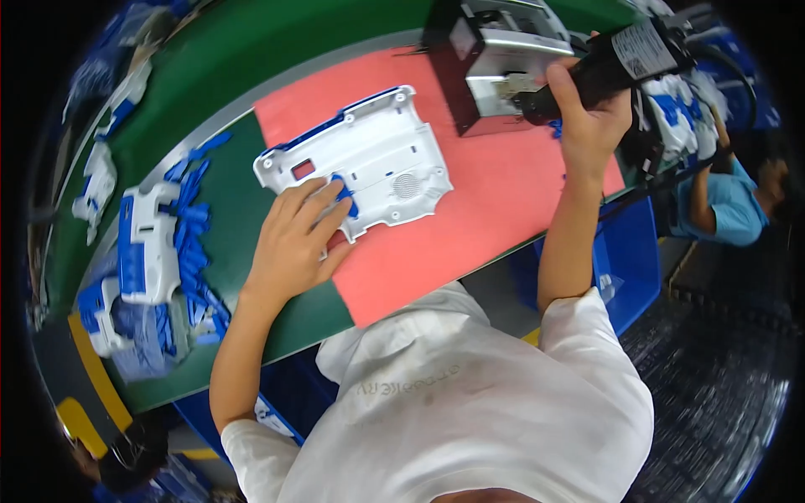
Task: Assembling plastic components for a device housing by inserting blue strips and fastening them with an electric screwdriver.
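Observation:
A white plastic housing point(377, 159) with a blue far edge lies hollow side up on a pink mat point(495, 210). My left hand point(293, 230) grips its near-left edge, fingertips pressing a small blue plastic part point(345, 198) set against the shell. The thumb rests along the near rim. My right hand point(591, 121) is wrapped round a black electric screwdriver point(616, 67), held almost level. The screwdriver's nose points left, right at the front outlet of a black and silver screw feeder point(511, 71); the bit's tip is too small to make out.
Blue plastic parts point(194, 243) and white-and-blue housings point(151, 243) lie left on the green bench point(310, 323). More housings point(679, 117) are piled at far right. A blue bin point(633, 260) stands below the right edge. A co-worker in light blue point(725, 201) is beyond.

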Action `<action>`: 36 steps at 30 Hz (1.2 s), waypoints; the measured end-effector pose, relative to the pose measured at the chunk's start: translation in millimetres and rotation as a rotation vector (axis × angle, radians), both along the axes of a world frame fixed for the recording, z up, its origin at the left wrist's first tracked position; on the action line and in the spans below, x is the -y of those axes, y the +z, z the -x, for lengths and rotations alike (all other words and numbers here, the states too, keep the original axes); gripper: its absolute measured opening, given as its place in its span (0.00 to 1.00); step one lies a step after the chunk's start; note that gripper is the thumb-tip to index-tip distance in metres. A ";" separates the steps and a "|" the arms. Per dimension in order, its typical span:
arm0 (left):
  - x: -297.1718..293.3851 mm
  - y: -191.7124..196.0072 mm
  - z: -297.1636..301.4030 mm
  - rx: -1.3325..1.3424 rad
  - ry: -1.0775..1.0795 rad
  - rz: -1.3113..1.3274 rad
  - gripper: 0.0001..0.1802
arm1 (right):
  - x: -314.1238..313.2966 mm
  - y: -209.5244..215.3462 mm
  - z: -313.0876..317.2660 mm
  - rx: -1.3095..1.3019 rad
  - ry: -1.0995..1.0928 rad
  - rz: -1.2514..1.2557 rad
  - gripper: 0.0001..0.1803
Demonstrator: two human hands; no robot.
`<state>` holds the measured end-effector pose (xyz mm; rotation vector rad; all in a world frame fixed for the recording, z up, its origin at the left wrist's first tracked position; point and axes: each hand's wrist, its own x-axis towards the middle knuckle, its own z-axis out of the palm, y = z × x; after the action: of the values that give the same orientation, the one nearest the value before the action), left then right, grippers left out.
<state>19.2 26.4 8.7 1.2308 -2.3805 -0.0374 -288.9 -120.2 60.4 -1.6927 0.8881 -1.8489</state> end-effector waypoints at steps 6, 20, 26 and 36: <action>22.7 -8.6 18.7 -0.082 -0.026 0.004 0.25 | 8.3 26.7 9.7 0.184 0.246 0.247 0.37; 32.7 -20.4 24.8 -0.212 -0.041 0.068 0.24 | 2.7 24.3 -3.5 0.289 0.115 0.253 0.29; 31.1 -22.3 22.5 -0.248 -0.043 0.037 0.25 | 10.6 19.4 -4.5 0.083 0.015 0.118 0.32; 27.9 -24.4 17.4 -0.224 -0.039 0.048 0.25 | -34.2 29.6 -95.7 0.252 0.409 0.148 0.27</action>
<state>1.8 -1.6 -15.7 1.0973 -2.1984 -0.1237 -193.3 -85.9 89.9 -1.5388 0.2825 -1.8186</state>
